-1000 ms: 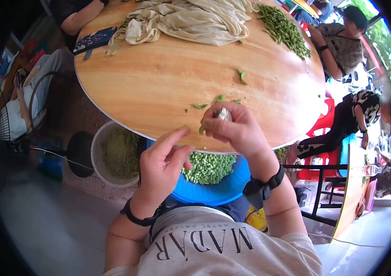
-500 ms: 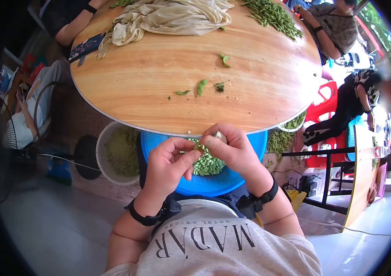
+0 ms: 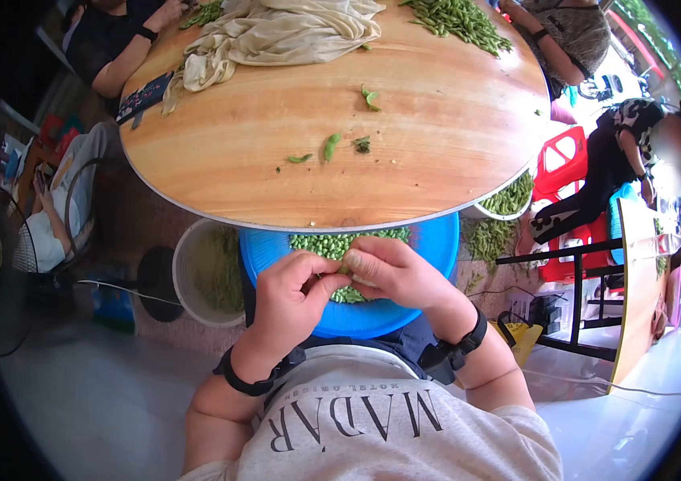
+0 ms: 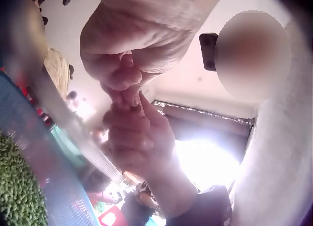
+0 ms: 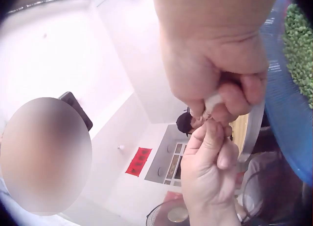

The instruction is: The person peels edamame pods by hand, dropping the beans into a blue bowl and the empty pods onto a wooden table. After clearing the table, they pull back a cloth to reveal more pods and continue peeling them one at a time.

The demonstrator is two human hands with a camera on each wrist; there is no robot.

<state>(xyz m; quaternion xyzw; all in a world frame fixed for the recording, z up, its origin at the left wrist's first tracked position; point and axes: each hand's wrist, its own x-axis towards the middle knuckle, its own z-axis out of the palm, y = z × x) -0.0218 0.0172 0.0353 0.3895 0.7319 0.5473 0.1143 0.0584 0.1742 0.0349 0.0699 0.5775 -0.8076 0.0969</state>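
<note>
Both hands meet fingertip to fingertip over a blue basket (image 3: 352, 323) of shelled green beans (image 3: 320, 242), just below the table's near edge. My left hand (image 3: 294, 290) pinches a small green bean pod (image 3: 344, 270) between thumb and forefinger, mostly hidden by the fingers. Against the pod's other end, my right hand (image 3: 395, 274) pinches with thumb and fingertips. In the right wrist view, a small whitish thing (image 5: 213, 102) shows within the right hand's curled fingers; I cannot tell what it is.
On the round wooden table (image 3: 220, 160) lie a few loose pods (image 3: 331, 147), a beige cloth (image 3: 292, 36) and a pod heap (image 3: 461, 28). A white bucket (image 3: 184, 276) stands left, a white bowl of pods (image 3: 509, 196) right. Other people are around the table.
My right hand has come down from over the table to the basket and joined the left. A pod left on the table lies there still. The left hand now pinches a pod.
</note>
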